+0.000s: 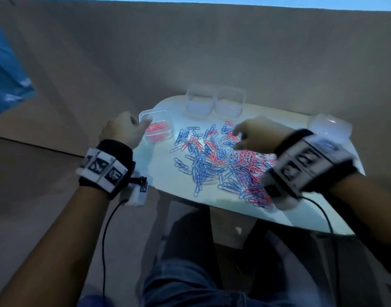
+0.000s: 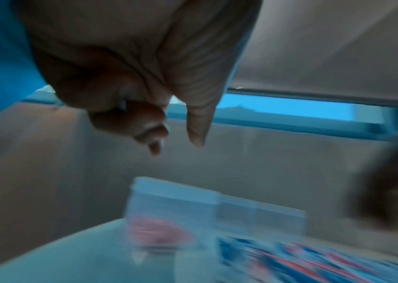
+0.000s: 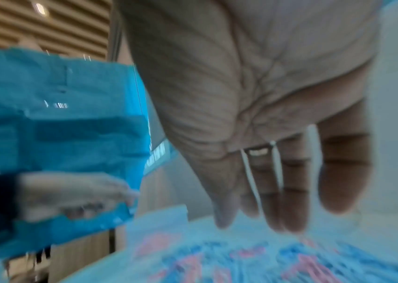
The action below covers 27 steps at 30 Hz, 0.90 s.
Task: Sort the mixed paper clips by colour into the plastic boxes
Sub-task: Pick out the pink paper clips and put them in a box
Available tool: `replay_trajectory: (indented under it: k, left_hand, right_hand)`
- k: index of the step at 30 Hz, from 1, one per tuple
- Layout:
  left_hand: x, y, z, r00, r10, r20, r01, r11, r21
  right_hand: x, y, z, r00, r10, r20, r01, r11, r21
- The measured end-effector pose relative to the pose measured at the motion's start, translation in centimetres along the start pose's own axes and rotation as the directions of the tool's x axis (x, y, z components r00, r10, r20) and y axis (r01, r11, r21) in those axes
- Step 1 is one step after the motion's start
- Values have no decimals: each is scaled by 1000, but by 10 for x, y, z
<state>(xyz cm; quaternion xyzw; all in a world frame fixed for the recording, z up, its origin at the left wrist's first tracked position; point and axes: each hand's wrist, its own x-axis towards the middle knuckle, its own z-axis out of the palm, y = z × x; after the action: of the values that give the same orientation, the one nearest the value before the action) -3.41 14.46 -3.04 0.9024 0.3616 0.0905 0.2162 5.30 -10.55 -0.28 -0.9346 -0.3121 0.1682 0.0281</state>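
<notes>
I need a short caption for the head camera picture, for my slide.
Left hand at a box of red clips, right hand over the mixed clip pile on a white table.

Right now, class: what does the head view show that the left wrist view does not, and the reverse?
Only the head view shows the two empty clear boxes at the table's far edge, the domed lid at right, both wrist bands and the person's legs. Only the left wrist view shows the left hand from the palm side, fingertips curled down, nothing visible in its grip. Both show the box of red clips and the mixed pile.
</notes>
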Motion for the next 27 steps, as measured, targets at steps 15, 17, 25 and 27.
replay_trajectory:
  k: [15, 17, 25, 27]
  left_hand:
    - [-68, 38, 60, 671, 399, 625, -554, 830, 66]
    - [-61, 39, 58, 745, 442, 499, -497, 867, -25]
    - [-31, 45, 58, 876, 310, 370, -378, 917, 127]
    - [-30, 45, 61, 869, 320, 377, -383, 918, 104]
  right_hand:
    - [63, 7, 26, 979, -155, 130, 173, 975, -143]
    - [67, -1, 24, 988, -150, -17, 147, 980, -131]
    - [76, 6, 18, 996, -52, 72, 61, 992, -115]
    - [74, 19, 17, 994, -1, 105, -5, 998, 61]
